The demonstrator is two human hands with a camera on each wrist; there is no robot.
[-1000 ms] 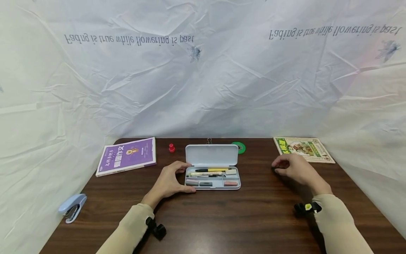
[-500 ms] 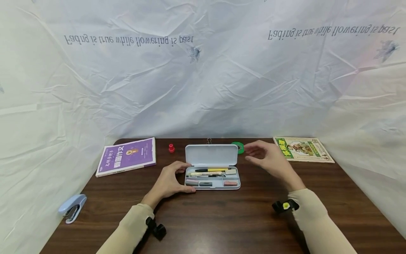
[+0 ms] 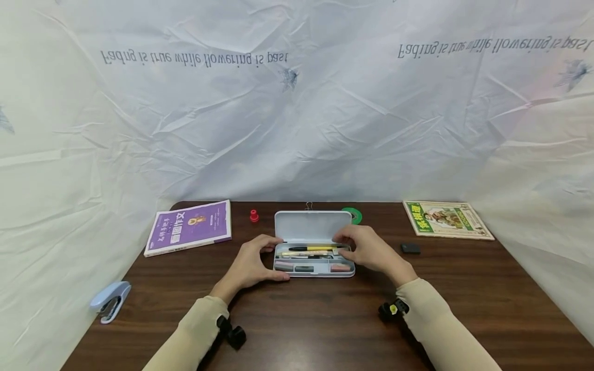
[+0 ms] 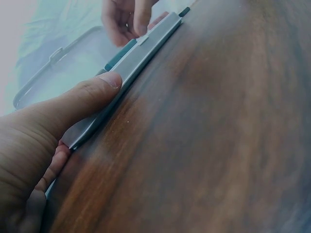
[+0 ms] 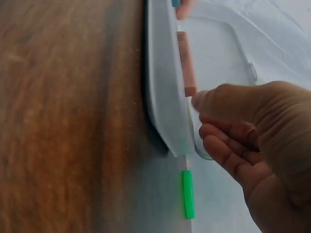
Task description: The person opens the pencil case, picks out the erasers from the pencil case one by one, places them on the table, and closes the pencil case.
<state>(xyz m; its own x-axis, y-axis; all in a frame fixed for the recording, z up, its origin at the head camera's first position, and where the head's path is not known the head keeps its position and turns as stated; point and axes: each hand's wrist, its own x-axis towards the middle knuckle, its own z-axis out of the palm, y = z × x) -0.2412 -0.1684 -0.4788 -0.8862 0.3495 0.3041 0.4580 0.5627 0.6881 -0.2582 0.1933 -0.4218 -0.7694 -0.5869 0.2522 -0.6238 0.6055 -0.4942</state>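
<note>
Left hand (image 3: 248, 265) gripping pencil case (image 3: 314, 257) at left end: keep braced on tabletop (image 3: 325, 319). Right hand (image 3: 366, 250) over white eraser (image 3: 337, 251); pinch unclear.

Right hand (image 3: 368, 252) hides the case's (image 3: 314, 268) right end.

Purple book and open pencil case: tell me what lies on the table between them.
Between the purple book and the pencil case, only a small red stamp-like piece, near the back; head view.
</note>
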